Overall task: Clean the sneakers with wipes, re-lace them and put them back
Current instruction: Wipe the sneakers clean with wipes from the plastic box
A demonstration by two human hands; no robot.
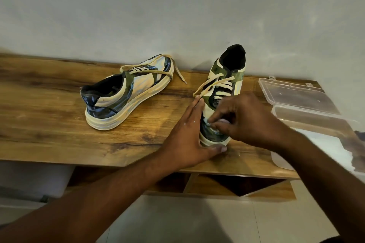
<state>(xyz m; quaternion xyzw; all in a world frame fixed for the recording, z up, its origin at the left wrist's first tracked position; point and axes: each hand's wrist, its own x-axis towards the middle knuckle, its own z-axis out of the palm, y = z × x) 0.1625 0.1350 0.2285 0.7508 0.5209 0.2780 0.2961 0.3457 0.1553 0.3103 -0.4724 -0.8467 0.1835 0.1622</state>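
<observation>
On top of the wooden shelf (59, 124), up against a plain pale wall (177, 6), there's a pair of sneakers mid-clean. Nearer sneaker (223, 94) has its toe pointing straight back at the person and its heel at the wall, so the long axis runs away from them. Left hand (187, 136) is flat against the shoe's left flank, fingers straight, thumb lying on the wood in front of the toe cap, basically bracing it. Right hand (243, 118) comes over from the other side with fingers curled, pinching a small white wipe (209, 123) onto the toe area (only a scrap of the wipe shows, so hard to say how it's folded). Both hands are right on this shoe; the right one does the rubbing, and I'd guess the next strokes go up the length toward the laces (221, 87), which are loose and trailing.

Other sneaker (126, 92) sits well off to the left, angled with its heel toward the person, laces undone, nobody touching it. Its sole looks grubby.

On the right edge there's a clear plastic box (296, 96) with the lid flipped open. Below the top I can see open cubbies, and tiled floor under that.
</observation>
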